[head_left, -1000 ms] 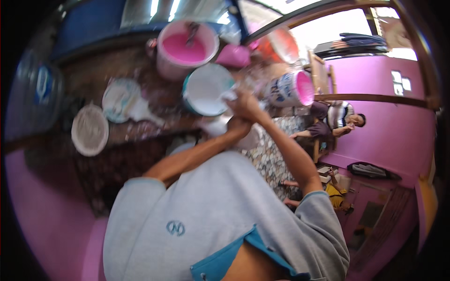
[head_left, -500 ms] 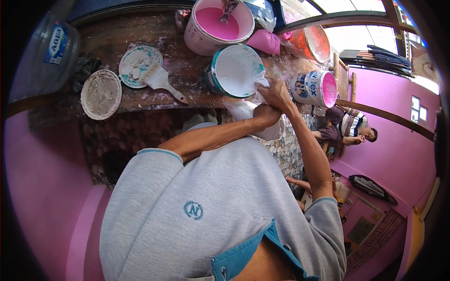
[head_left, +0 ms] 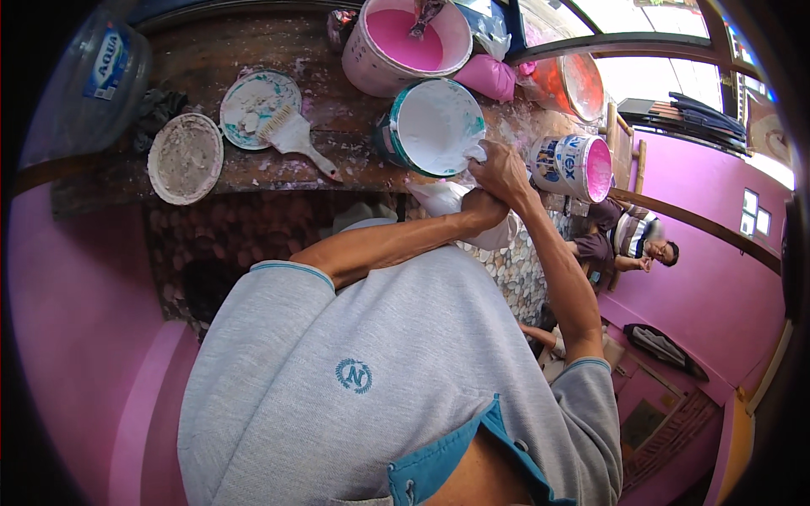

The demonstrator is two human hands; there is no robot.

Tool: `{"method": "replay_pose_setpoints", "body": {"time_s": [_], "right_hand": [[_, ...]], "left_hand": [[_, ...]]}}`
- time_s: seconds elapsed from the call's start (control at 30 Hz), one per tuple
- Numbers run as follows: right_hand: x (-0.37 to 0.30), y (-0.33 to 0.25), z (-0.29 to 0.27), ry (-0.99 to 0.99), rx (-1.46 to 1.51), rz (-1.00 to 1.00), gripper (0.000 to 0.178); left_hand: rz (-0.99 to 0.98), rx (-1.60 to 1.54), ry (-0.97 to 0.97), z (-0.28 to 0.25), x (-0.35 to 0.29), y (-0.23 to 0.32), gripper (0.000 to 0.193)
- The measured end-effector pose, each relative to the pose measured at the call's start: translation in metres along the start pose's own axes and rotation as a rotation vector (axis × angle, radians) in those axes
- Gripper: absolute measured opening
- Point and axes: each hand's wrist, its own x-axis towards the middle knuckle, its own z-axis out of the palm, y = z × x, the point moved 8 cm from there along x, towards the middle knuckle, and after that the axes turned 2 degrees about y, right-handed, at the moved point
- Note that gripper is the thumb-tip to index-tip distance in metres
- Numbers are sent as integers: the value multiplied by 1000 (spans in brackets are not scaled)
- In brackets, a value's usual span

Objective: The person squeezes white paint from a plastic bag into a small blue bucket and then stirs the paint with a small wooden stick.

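Note:
My left hand [head_left: 484, 211] is closed around a white plastic bag [head_left: 439, 197] that hangs at the table's front edge. Just above it, my right hand [head_left: 501, 171] grips the upper end of the same bag. A small white tip of the bag pokes out of the right fingers against the rim of a green bucket [head_left: 388, 139]. White material [head_left: 437, 126] coats the inside of that bucket. What the bag contains is hidden from me.
A large bucket of pink paint [head_left: 359, 63] stands behind, beside a pink bag [head_left: 489, 78]. A pink-stained pail [head_left: 553, 164] is at right. Left lie a paintbrush [head_left: 297, 139] on a smeared lid [head_left: 253, 94], another lid [head_left: 186, 160] and a plastic water jug [head_left: 84, 93]. Someone [head_left: 629, 232] sits at far right.
Less of the white bag shows above my right hand at the bucket's rim. Both hands keep their grip in nearly the same place. The whole view has shifted slightly.

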Motion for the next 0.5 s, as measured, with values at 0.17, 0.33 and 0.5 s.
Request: {"method": "replay_pose_setpoints", "body": {"time_s": [0.17, 0.33, 0.5], "right_hand": [[-1, -7, -9, 42, -29, 20, 26], [-4, -3, -1, 29, -60, 48, 26], [-11, 4, 4, 47, -70, 57, 28]], "left_hand": [[-114, -158, -22, -10, -4, -2, 36], [-183, -163, -55, -3, -7, -11, 41], [-210, -151, -96, -1, -13, -11, 42]]}}
